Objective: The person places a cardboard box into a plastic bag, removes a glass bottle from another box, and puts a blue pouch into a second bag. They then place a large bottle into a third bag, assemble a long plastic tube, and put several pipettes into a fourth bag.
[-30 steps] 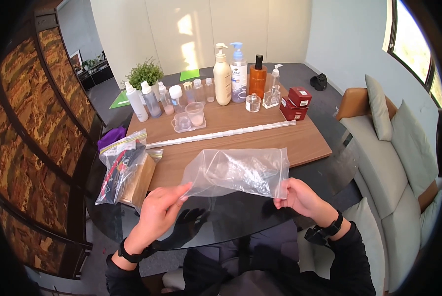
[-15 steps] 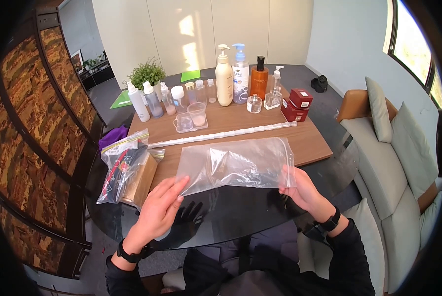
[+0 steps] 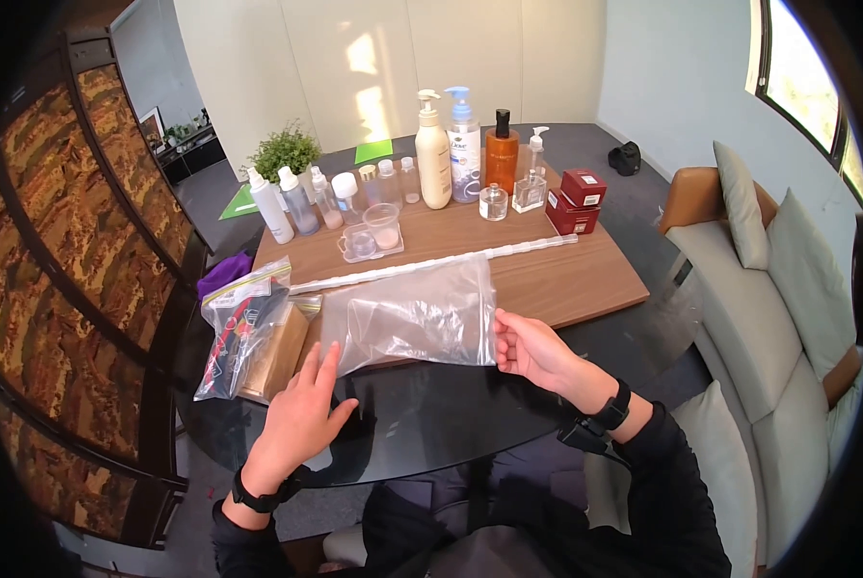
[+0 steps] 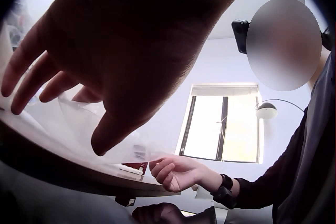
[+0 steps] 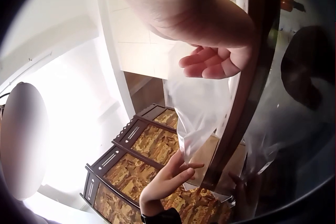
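Note:
A clear plastic zip bag [image 3: 412, 318] stretches flat over the front of the wooden board, its zip side to the right. My right hand [image 3: 542, 354] pinches that right edge between thumb and curled fingers. At the bag's lower left corner, my left hand [image 3: 301, 414] has its fingers spread and straight, fingertips right at the plastic. The left wrist view shows the left thumb [image 4: 102, 137] held apart from the fingers. In the right wrist view the bag [image 5: 199, 103] hangs between both hands and looks empty.
Left of the bag lies a filled zip bag [image 3: 234, 332] beside a wooden block [image 3: 275, 354]. A long white strip [image 3: 431, 265] crosses the wooden board [image 3: 585, 279]. Behind it stand several bottles, small clear tubs [image 3: 373, 236] and red boxes [image 3: 574, 204]. Black glass [image 3: 431, 424] forms the table's front edge.
The bag has shifted left and lies lower over the board. My right hand has moved left with it. The left hand has gone from pinching the bag's corner to spread fingers.

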### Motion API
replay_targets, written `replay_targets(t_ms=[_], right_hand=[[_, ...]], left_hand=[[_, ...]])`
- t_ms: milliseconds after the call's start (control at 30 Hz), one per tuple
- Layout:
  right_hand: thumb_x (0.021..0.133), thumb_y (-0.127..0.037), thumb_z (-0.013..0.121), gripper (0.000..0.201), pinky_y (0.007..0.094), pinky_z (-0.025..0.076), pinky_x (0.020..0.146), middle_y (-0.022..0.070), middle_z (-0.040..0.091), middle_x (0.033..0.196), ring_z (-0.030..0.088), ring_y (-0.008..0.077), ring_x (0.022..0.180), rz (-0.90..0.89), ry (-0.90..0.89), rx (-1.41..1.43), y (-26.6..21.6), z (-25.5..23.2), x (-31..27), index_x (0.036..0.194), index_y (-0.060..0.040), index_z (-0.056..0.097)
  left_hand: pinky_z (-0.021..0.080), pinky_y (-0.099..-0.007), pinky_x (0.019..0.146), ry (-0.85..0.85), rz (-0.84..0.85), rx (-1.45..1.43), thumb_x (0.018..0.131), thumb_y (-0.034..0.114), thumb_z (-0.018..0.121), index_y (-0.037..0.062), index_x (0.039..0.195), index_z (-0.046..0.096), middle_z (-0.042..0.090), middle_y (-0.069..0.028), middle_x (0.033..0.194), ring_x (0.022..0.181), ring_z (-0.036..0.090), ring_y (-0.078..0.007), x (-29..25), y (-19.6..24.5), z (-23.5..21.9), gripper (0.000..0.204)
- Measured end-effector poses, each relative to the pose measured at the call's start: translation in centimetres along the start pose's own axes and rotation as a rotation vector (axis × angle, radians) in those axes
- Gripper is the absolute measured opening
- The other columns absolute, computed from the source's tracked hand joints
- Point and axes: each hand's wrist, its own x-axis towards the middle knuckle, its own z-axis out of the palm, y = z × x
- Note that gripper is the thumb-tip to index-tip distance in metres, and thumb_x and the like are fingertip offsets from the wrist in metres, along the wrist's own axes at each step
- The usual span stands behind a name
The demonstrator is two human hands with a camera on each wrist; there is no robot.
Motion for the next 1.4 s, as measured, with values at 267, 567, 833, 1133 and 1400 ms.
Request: replay_targets(t_ms=[267,567,833,1133,1400], right_hand=[[0.099,-0.026,0.049,0.020,0.0269,0.047,0.069,-0.0004,0.058,0.075,0.057,0.0118,0.070,-0.025,-0.046,-0.006,0.0,-0.2,-0.3,0.101,-0.0085,0.058],[0.099,-0.021,0.048,0.033,0.0296,0.051,0.079,0.0090,0.065,0.107,0.065,0.0181,0.087,-0.098,-0.010,-0.040,-0.6,-0.4,-0.4,0.128,-0.0056,0.051],[0.097,-0.018,0.055,0.072,0.0339,0.051,0.086,0.0128,0.061,0.125,0.065,0.0205,0.099,-0.134,-0.068,-0.147,-1.5,1.0,0.0,0.153,-0.0060,0.010],[0.092,-0.011,0.062,0.079,0.0321,0.054,0.081,0.0121,0.063,0.117,0.064,0.0179,0.098,-0.203,-0.228,-0.224,-3.0,2.6,3.0,0.152,-0.0108,0.010],[0.091,-0.012,0.057,0.024,0.0273,0.052,0.070,0.0093,0.071,0.085,0.068,0.0143,0.080,-0.425,-0.241,-0.920,-7.6,6.6,5.5,0.112,-0.0004,0.058]], left_hand=[[0.048,-0.0424,0.089,0.508,0.088,-0.008,0.078,0.014,0.072,0.0027,0.131,0.050,0.038,-0.0218,0.146,0.112,0.056,-0.0370,1.0,2.7,-3.6,0.058],[0.023,-0.0680,0.106,-0.003,0.226,0.114,0.078,0.039,0.074,0.0167,0.145,0.037,0.016,-0.0204,0.156,0.143,0.014,-0.0455,3.5,5.0,-0.9,0.080],[0.024,-0.0703,0.104,-0.058,0.446,0.060,0.079,0.042,0.073,0.0185,0.149,0.031,0.022,-0.0187,0.155,0.141,0.021,-0.0459,7.0,8.9,0.0,0.085],[0.024,-0.0680,0.106,-0.169,0.416,-0.193,0.089,0.043,0.063,0.0241,0.146,0.036,0.040,-0.0161,0.146,0.136,0.038,-0.0358,10.1,7.8,-3.5,0.066],[0.048,-0.0397,0.078,0.074,0.338,-0.331,0.085,0.024,0.067,0.0078,0.102,0.060,0.065,-0.0104,0.094,0.090,0.063,-0.0278,11.6,5.0,-4.5,0.025]])
